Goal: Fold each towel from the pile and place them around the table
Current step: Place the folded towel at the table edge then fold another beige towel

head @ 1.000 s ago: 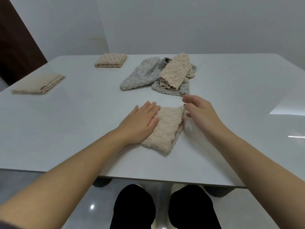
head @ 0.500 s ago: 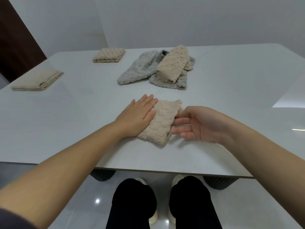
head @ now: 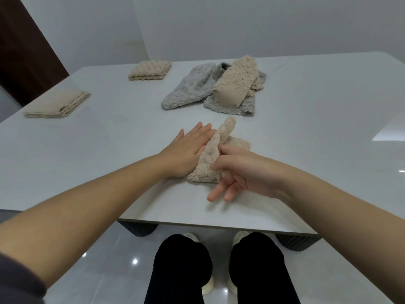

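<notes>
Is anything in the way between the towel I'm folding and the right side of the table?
Nothing visible does. The beige towel, pressed by the left hand and pinched by the right hand, has bare tabletop to its right. The towel pile sits farther back, off that path.

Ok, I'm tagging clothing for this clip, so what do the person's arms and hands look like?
Both forearms are bare. The left hand and right hand wear no gloves, and no ring, watch or bracelet shows. The only clothing is on the left arm: a dark grey sleeve at the frame's bottom-left corner. The right arm is bare to the frame's edge.
</notes>
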{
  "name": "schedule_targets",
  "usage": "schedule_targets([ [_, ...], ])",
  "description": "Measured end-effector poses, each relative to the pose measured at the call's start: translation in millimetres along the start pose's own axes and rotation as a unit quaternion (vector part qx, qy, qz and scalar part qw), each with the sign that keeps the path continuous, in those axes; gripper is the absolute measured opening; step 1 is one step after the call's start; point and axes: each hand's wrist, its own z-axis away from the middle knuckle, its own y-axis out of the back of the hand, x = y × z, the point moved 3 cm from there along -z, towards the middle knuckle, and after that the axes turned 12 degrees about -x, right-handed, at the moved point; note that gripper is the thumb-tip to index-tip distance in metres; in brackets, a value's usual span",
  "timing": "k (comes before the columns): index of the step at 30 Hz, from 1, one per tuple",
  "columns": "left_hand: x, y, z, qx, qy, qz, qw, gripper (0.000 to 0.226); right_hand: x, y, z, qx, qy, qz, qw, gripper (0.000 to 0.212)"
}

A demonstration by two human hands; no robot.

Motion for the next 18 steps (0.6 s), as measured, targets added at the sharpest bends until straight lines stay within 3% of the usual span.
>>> schedule_targets([
  [6, 4.0, 0.4, 1.6, 0.018, 0.007, -0.016, 1.0, 0.052, 7.9, 7.8, 9.8, 0.021, -0.028, 0.037, 0.999, 0.036],
  [14, 9.3, 0.1, 5.3, 0.039, 0.014, -0.063, 0.997, 0.052, 14.4, 12.1, 23.4, 0.043, -0.056, 0.043, 0.997, 0.015],
  [16, 11.5, 0.2, 7.5, 0.055, 0.013, -0.079, 0.995, 0.052, 11.5, 14.8, 28.3, 0.091, -0.063, 0.075, 0.991, 0.008],
  [18, 14.7, 1.3, 10.6, 0.089, 0.01, -0.103, 0.991, 0.053, 6.0, 24.4, 34.3, 0.209, -0.042, 0.184, 0.96, 0.009],
])
